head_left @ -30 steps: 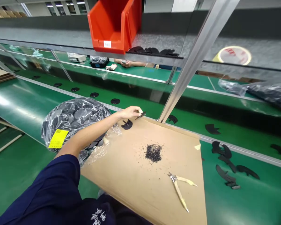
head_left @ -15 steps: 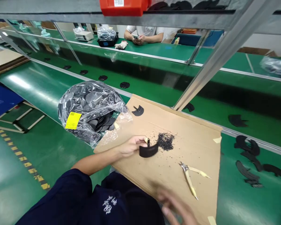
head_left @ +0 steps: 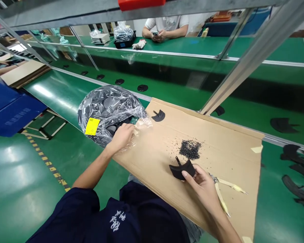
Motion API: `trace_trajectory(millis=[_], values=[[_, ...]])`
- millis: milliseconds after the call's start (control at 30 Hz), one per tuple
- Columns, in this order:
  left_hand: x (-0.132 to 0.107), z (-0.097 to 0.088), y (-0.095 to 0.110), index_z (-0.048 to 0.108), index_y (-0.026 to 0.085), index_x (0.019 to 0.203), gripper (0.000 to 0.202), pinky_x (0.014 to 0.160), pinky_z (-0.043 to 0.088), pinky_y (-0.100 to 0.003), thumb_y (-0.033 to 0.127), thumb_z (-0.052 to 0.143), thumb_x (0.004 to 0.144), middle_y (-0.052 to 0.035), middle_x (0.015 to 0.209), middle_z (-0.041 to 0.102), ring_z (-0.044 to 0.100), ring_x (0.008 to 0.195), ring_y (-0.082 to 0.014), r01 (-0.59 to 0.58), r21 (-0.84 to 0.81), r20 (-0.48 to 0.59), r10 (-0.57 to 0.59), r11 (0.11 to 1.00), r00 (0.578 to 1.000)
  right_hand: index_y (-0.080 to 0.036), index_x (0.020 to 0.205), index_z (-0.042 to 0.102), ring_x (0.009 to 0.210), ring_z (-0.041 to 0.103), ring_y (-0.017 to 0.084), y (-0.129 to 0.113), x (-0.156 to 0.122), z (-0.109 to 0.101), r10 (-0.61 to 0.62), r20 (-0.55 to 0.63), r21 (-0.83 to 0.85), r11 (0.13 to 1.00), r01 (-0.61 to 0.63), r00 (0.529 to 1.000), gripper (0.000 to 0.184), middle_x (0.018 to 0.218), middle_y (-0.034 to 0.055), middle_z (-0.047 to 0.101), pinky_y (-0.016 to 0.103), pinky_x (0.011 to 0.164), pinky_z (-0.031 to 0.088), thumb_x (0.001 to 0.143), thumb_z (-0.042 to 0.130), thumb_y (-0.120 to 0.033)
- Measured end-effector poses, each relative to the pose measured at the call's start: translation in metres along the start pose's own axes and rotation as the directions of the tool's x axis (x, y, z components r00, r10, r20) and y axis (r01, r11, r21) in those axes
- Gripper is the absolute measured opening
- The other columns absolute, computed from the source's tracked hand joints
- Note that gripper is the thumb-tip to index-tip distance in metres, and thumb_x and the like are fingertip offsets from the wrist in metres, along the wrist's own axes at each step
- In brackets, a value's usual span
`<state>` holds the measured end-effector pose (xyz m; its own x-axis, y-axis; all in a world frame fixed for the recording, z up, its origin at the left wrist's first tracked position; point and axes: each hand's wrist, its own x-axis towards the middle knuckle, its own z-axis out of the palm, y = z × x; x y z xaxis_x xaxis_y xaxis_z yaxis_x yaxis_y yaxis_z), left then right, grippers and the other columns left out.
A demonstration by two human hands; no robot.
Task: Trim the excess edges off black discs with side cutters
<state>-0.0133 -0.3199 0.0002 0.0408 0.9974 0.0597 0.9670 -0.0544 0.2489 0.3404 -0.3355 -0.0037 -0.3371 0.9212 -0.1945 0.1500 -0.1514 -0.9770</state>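
My right hand [head_left: 202, 182] pinches the part [head_left: 181, 168] by its rim, probably to keep its edge in view. My left hand [head_left: 121, 136] sits in the bag [head_left: 106, 104], and I can't tell its grip.

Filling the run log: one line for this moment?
left hand: at bag mouth | right hand: holds black part | cutters: on cardboard

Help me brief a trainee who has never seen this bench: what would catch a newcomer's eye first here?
The clear bag of black discs with its yellow label stands out at the left edge of the cardboard sheet, with the left hand at its mouth. Toward the sheet's near side, the right hand pinches a black curved piece, close by a small heap of black crumbs.
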Motion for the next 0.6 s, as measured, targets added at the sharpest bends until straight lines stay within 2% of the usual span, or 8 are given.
trace_trajectory(millis=[67,133,233,333,400,467,533,600], values=[[0.007,-0.001,-0.025,0.058,0.013,0.131,0.038,0.098,0.05,-0.048,0.012,0.047,0.095,-0.0185,0.137,0.062,0.059,0.114,-0.0311,0.052,0.146,0.022,-0.056,0.988,0.998,-0.021,0.085,0.068,0.068,0.062,0.017,0.003,0.003,-0.003,-0.012,-0.008,0.019,1.0,0.012,1.0,0.047,0.078,0.0032,0.068,0.028,0.064,0.053,0.076,0.077,-0.066],[0.014,-0.002,-0.04,0.055,0.013,0.135,0.042,0.097,0.049,-0.046,0.014,0.054,0.093,-0.0177,0.136,0.062,0.058,0.112,-0.0311,0.05,0.198,0.059,-0.063,0.979,0.996,-0.022,0.085,0.067,0.071,0.063,0.018,0.003,0.008,-0.004,-0.027,-0.013,0.02,0.999,0.027,1.0,0.045,0.081,0.0039,0.069,0.029,0.066,0.054,0.076,0.077,-0.065],[0.021,-0.006,-0.047,0.057,0.015,0.13,0.044,0.095,0.048,-0.044,0.019,0.065,0.087,-0.0137,0.12,0.067,0.058,0.107,-0.0303,0.042,0.165,0.055,-0.051,0.985,0.997,-0.022,0.084,0.066,0.072,0.063,0.018,0.004,0.013,-0.004,-0.067,-0.013,-0.003,0.998,0.067,0.998,0.042,0.081,0.0034,0.067,0.028,0.066,0.054,0.079,0.075,-0.063],[0.024,-0.009,-0.042,0.064,0.016,0.11,0.024,0.092,0.049,-0.042,0.021,0.063,0.087,-0.0106,0.102,0.068,0.059,0.099,-0.0279,0.036,0.052,-0.016,-0.035,0.998,0.999,-0.022,0.084,0.065,0.07,0.061,0.018,0.006,0.018,-0.003,-0.096,-0.024,-0.03,0.995,0.095,0.995,0.039,0.076,0.002,0.065,0.028,0.064,0.053,0.081,0.074,-0.06],[0.022,-0.007,-0.031,0.065,0.016,0.098,0.013,0.088,0.05,-0.038,0.024,0.057,0.093,-0.0087,0.095,0.068,0.061,0.093,-0.0246,-0.003,-0.097,-0.075,-0.005,0.995,0.997,-0.022,0.085,0.066,0.07,0.062,0.018,0.008,0.02,-0.002,-0.099,-0.036,-0.029,0.995,0.098,0.994,0.038,0.077,0.002,0.065,0.028,0.065,0.053,0.081,0.075,-0.059],[0.019,-0.002,-0.011,0.064,0.016,0.097,0.019,0.083,0.053,-0.033,0.033,0.056,0.096,-0.0067,0.092,0.069,0.064,0.087,-0.0209,-0.059,-0.33,-0.134,0.016,0.942,0.991,-0.022,0.088,0.066,0.074,0.064,0.018,0.008,0.022,0.001,-0.093,-0.032,0.008,0.996,0.093,0.995,0.038,0.083,0.0029,0.068,0.029,0.068,0.055,0.081,0.075,-0.059],[0.014,0.005,0.02,0.063,0.016,0.106,0.029,0.08,0.055,-0.029,0.043,0.064,0.093,-0.0062,0.097,0.07,0.068,0.088,-0.019,-0.124,-0.579,-0.161,0.036,0.806,0.986,-0.022,0.091,0.066,0.079,0.066,0.019,0.008,0.023,0.004,-0.077,-0.028,0.062,0.995,0.079,0.997,0.039,0.087,0.0032,0.069,0.03,0.072,0.056,0.081,0.075,-0.059],[0.011,0.014,0.055,0.062,0.017,0.115,0.039,0.081,0.057,-0.028,0.046,0.07,0.09,-0.0073,0.104,0.072,0.07,0.092,-0.0186,-0.181,-0.711,-0.141,0.115,0.679,0.983,-0.022,0.09,0.066,0.078,0.066,0.018,0.009,0.024,0.007,-0.052,-0.027,0.105,0.993,0.055,0.998,0.042,0.086,0.0023,0.069,0.03,0.073,0.056,0.079,0.075,-0.061]])
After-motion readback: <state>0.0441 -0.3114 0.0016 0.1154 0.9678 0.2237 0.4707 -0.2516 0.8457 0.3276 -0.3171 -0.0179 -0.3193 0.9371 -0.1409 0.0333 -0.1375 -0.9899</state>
